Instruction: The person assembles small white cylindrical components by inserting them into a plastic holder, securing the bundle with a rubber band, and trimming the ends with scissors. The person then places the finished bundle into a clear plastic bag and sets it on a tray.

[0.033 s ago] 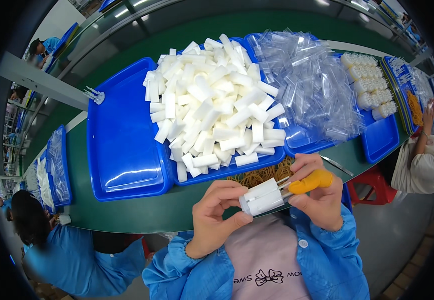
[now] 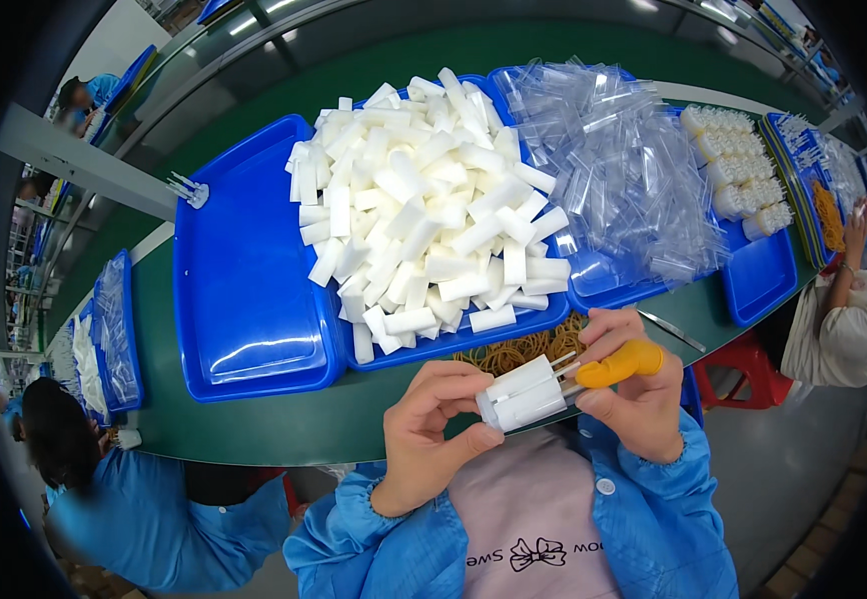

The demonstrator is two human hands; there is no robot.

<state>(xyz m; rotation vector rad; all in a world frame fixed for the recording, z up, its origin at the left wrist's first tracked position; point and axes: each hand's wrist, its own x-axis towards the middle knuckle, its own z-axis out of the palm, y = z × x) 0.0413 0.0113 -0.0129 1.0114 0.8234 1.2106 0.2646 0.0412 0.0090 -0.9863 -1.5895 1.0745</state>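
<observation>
In front of my chest I hold a white pronged plastic piece with foam sleeves (image 2: 525,393), tilted to the right. My left hand (image 2: 435,424) grips its round translucent base between thumb and fingers. At its other end, thin prongs stick out past the white foam. My right hand (image 2: 638,384) pinches around those prong tips, with a yellow finger cot (image 2: 621,362) on one finger. Beyond my hands lies a heap of white foam pieces (image 2: 424,200) in a blue tray. Brown rubber bands (image 2: 513,351) lie between that tray and my hands, partly hidden.
Left of the foam stands a blue tray (image 2: 254,344); a white pronged piece (image 2: 190,190) rests at its rim. Clear plastic sleeves (image 2: 618,170) and bundled white pronged pieces (image 2: 738,165) fill trays rightward. Metal tweezers (image 2: 675,330) lie nearby. Co-workers (image 2: 169,519) sit on either side.
</observation>
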